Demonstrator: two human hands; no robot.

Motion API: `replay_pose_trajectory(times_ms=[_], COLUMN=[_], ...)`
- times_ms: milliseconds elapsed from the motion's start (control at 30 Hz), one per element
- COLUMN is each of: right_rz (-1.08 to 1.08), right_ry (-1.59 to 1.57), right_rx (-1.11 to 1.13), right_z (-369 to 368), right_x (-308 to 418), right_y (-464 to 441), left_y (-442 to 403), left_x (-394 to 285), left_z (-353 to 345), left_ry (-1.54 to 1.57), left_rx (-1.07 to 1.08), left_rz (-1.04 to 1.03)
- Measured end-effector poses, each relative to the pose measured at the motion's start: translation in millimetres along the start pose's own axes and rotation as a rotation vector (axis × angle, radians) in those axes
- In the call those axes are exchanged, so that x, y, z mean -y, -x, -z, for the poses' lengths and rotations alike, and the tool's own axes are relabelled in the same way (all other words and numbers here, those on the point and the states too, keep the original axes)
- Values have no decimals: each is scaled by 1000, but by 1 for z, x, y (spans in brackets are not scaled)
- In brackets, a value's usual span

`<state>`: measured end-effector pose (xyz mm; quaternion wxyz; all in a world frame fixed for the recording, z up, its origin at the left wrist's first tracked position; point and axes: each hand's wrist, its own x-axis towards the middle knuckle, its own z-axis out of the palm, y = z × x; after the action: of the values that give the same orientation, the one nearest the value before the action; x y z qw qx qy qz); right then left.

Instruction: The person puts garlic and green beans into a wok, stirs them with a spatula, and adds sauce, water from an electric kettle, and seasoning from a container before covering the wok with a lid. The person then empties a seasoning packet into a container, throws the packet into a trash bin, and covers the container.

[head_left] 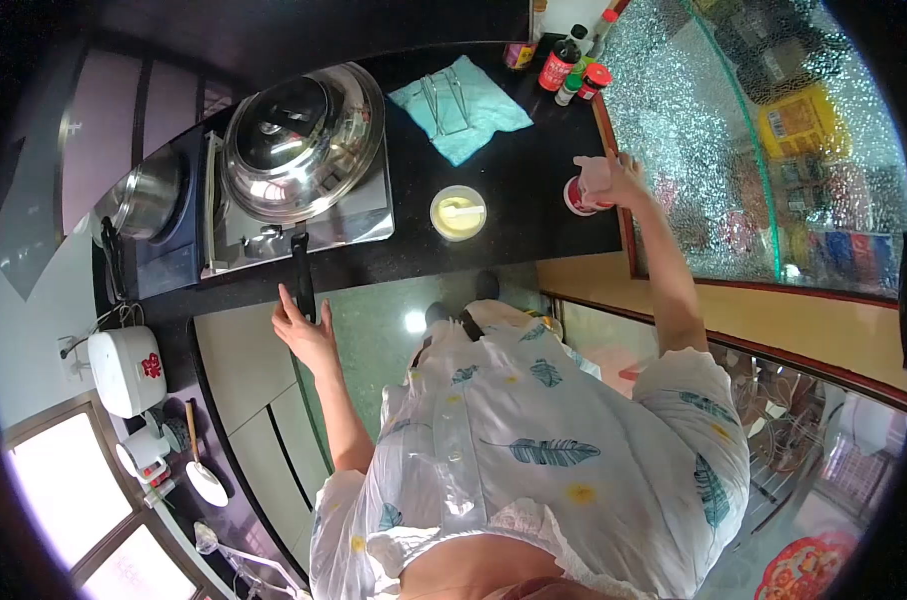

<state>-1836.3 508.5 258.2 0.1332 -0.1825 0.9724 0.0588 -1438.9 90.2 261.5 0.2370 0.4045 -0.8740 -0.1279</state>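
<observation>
At the wok's black handle [302, 275] is my left hand [309, 335], its fingers spread beside the handle's end. The lidded steel wok [304, 180] sits on the stove at the left of the counter. On the right, my right hand [629, 182] is closed on a pink cloth-like piece [594, 180], which lies over a red and white container [577, 197] near the counter's right edge. Between the hands stands a small white bowl [459, 213] with pale yellow contents and a white utensil in it.
A blue cloth [461, 110] with a wire rack [446, 103] lies behind the bowl. Several sauce bottles [557, 70] stand at the back right, beside a textured glass panel [694, 130]. A steel pot [149, 200] is at the far left.
</observation>
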Motion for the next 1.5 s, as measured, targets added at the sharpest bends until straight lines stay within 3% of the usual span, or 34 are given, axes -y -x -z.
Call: replay_pose_trajectory(times_ms=[33, 133, 200, 300, 400, 433, 500, 667, 800, 900, 1133, 1500], right_rz=[13, 11, -40, -89, 143, 335, 504, 575, 602, 590, 619, 682], right_ry=[-46, -155, -190, -30, -246, -334, -504, -488, -348, -299, -425, -589], right_rx=[-30, -89, -74, -247, -317, -384, -297, -223, -196, -154, -275, -361], right_z=[-13, -35, -24, 0, 20, 16, 16, -2, -28, -35, -47, -59], right_x=[-2, -4, 3, 25, 71, 91, 138, 215, 234, 236, 230, 219], right_y=[2, 4, 10, 27, 36, 36, 43, 53, 47, 49, 52, 47], left_y=[2, 0, 0, 1, 6, 7, 7, 10, 12, 14, 8, 15], left_x=[-7, -35, -52, -82, -99, -105, -113, -119, -124, -130, -146, -148], left_z=[2, 6, 0, -12, -38, -46, -63, -97, -119, -124, -125, -124], left_ry=[-17, 125, 198, 302, 403, 453, 541, 570, 637, 595, 361, 105], left_rx=[-115, -139, -78, 22, 134, 199, 279, 461, 421, 436, 402, 328], left_rz=[-77, -125, -166, -200, -216, -189, -231, -107, -83, -16, -325, -500])
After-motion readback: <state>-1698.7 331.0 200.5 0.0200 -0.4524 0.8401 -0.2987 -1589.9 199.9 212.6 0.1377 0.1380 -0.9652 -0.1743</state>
